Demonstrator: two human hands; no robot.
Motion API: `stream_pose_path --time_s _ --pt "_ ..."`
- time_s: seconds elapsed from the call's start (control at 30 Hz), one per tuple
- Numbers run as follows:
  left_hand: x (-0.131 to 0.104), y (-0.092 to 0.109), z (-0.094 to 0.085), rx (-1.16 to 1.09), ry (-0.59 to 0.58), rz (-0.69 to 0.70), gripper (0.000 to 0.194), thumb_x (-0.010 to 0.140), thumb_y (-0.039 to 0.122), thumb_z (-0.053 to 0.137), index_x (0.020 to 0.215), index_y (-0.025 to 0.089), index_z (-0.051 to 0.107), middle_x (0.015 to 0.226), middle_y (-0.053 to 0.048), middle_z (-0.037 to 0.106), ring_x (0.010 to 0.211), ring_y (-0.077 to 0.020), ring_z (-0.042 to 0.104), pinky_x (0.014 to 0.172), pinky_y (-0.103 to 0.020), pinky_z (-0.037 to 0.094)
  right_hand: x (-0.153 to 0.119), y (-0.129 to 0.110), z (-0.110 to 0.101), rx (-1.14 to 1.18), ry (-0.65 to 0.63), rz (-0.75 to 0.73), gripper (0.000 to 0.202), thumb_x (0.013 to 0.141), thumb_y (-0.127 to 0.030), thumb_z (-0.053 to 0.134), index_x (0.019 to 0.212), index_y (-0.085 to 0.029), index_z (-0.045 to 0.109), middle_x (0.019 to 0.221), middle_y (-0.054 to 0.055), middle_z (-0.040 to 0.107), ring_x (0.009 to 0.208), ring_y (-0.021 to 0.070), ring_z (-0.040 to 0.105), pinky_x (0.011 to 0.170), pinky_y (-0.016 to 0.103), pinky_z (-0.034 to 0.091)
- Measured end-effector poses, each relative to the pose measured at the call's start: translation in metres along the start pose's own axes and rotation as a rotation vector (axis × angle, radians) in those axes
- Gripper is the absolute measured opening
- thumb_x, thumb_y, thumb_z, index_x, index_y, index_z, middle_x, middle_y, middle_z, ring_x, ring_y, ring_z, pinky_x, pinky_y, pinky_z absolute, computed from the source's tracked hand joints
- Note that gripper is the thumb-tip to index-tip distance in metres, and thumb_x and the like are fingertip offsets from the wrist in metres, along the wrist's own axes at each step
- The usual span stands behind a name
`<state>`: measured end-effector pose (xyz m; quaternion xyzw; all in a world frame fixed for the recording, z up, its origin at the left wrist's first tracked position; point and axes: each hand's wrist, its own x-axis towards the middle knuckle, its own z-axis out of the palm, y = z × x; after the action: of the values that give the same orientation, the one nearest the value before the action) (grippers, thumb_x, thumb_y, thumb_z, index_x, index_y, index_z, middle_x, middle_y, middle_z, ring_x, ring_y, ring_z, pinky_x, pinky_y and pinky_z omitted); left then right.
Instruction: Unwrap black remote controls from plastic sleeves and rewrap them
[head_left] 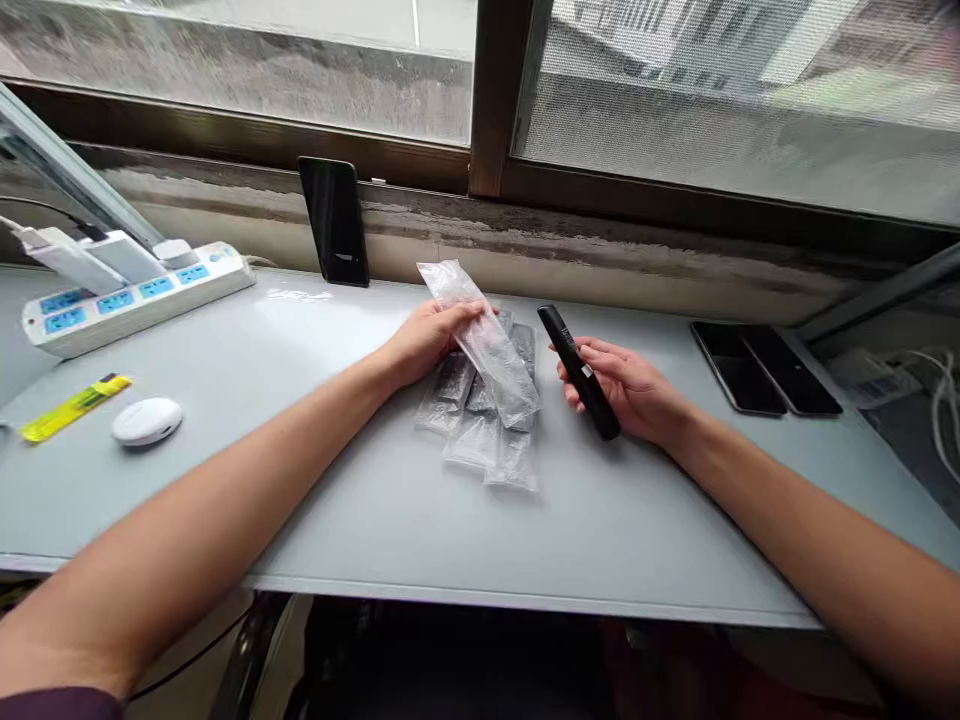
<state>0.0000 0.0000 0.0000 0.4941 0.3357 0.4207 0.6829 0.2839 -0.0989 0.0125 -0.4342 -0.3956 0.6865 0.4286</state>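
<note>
My left hand [426, 342] pinches a clear bubble-wrap sleeve [501, 368] between thumb and fingers. This sleeve looks flat, with nothing dark inside it. Below it, several dark slim items in bubble-wrap sleeves [472, 443] lie side by side on the table, partly covered by the held sleeve and my left hand. To the right, my right hand [626, 385] is closed around a slim black bar-shaped device [571, 362], tilted above the table. Small pale print and a little white label show on its upward side; its exact kind is unclear.
A white power strip [142, 305] with plugged-in chargers lies at the left, behind a yellow packet [75, 408] and a white oval case [147, 421]. One black phone [334, 222] leans on the window wall. Two dark phones [765, 370] lie at the right on the grey table [390, 530].
</note>
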Motion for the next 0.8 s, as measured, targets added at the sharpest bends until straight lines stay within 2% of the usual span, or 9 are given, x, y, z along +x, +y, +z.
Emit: stream_pose_path --time_s 0.43,0.6,0.8 --pt "0.0012 -0.0029 -0.0047 0.033 0.009 -0.001 0.041 0.084 0.045 0.092 0.109 0.013 0.085 0.101 -0.010 0.085 0.091 -0.0255 0.080 0.088 -0.036 0.064 -0.0008 0.0032 -0.0025 -0.020 -0.021 -0.015 0.041 0.091 -0.048 0.099 0.116 -0.021 0.082 0.097 0.006 0.083 0.075 0.0183 0.080 0.069 0.028 0.068" --pt "0.0013 -0.0045 -0.0047 0.018 -0.007 0.012 0.041 0.083 0.046 0.095 0.107 0.014 0.085 0.100 -0.010 0.085 0.089 -0.0235 0.079 0.086 -0.034 0.064 -0.0019 0.0050 -0.0021 -0.057 -0.043 -0.019 0.044 0.090 -0.050 0.099 0.120 -0.024 0.079 0.098 0.004 0.084 0.076 0.0197 0.082 0.073 0.030 0.068" --pt "0.0012 -0.0056 -0.0049 0.020 -0.020 0.013 0.043 0.083 0.047 0.096 0.108 0.014 0.086 0.100 -0.009 0.085 0.088 -0.0235 0.079 0.087 -0.034 0.063 -0.0059 0.0054 0.0061 -0.146 -0.060 -0.041 0.050 0.088 -0.054 0.101 0.121 -0.024 0.079 0.096 0.003 0.083 0.076 0.0194 0.083 0.071 0.030 0.067"
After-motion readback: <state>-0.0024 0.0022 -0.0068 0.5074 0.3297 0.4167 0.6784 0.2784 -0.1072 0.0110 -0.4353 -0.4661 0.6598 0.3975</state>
